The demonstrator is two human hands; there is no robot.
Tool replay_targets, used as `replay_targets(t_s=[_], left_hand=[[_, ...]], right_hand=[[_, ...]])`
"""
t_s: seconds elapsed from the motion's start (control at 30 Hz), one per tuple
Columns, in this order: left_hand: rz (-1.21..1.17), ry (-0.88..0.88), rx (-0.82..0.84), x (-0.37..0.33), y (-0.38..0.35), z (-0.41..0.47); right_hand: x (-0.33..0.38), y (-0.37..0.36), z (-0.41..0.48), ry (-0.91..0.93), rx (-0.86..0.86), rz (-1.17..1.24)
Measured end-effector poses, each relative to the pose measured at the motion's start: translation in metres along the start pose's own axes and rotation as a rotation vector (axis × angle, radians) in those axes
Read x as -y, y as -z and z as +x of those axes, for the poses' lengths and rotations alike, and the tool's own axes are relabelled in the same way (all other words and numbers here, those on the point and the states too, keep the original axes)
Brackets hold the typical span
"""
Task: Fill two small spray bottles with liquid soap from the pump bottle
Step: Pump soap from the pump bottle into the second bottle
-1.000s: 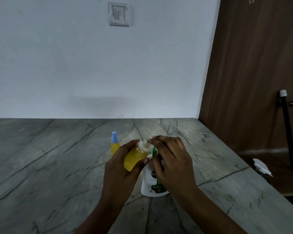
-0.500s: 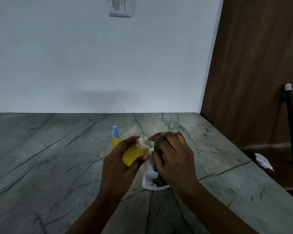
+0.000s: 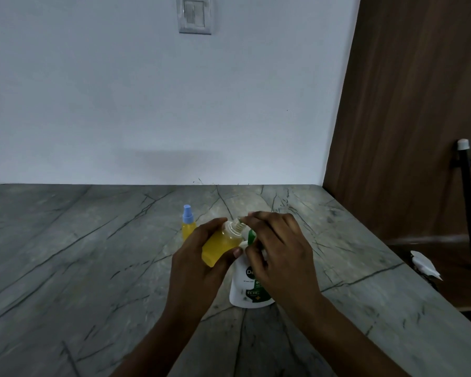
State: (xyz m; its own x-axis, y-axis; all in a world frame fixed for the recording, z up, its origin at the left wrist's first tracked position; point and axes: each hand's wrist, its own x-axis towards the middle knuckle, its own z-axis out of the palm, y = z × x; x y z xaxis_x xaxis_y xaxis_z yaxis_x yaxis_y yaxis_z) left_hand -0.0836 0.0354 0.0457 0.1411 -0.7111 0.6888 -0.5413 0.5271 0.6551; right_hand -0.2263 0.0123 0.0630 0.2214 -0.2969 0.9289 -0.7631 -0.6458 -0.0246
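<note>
My left hand [image 3: 199, 265] grips a small spray bottle [image 3: 221, 244] full of yellow soap, tilted to the right with its threaded neck bare. My right hand [image 3: 276, 251] rests over the white pump bottle [image 3: 245, 288], its fingertips at the small bottle's mouth; the green pump head [image 3: 251, 236] shows just under them. Whether the right hand pinches anything is hidden by the fingers. A second small spray bottle [image 3: 188, 224] with a blue cap and yellow soap inside stands upright behind my left hand.
The grey marble counter [image 3: 93, 254] runs to the white wall at the back and ends at an edge on the right. Beyond that edge are a brown wooden door [image 3: 419, 104], a black pole [image 3: 469, 208] and a white scrap [image 3: 424, 265] on the floor.
Both hands hold nearly the same pose. The view has tilted slightly down, so the wall switch sits higher in the frame.
</note>
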Motion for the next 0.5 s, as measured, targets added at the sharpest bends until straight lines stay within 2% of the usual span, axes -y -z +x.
replay_targets(t_s=[0.5], left_hand=[[0.029,-0.019,0.003,0.0008,0.0018,0.0001]], right_hand=[[-0.0002,-0.0048,-0.0010,0.026,-0.051,-0.040]])
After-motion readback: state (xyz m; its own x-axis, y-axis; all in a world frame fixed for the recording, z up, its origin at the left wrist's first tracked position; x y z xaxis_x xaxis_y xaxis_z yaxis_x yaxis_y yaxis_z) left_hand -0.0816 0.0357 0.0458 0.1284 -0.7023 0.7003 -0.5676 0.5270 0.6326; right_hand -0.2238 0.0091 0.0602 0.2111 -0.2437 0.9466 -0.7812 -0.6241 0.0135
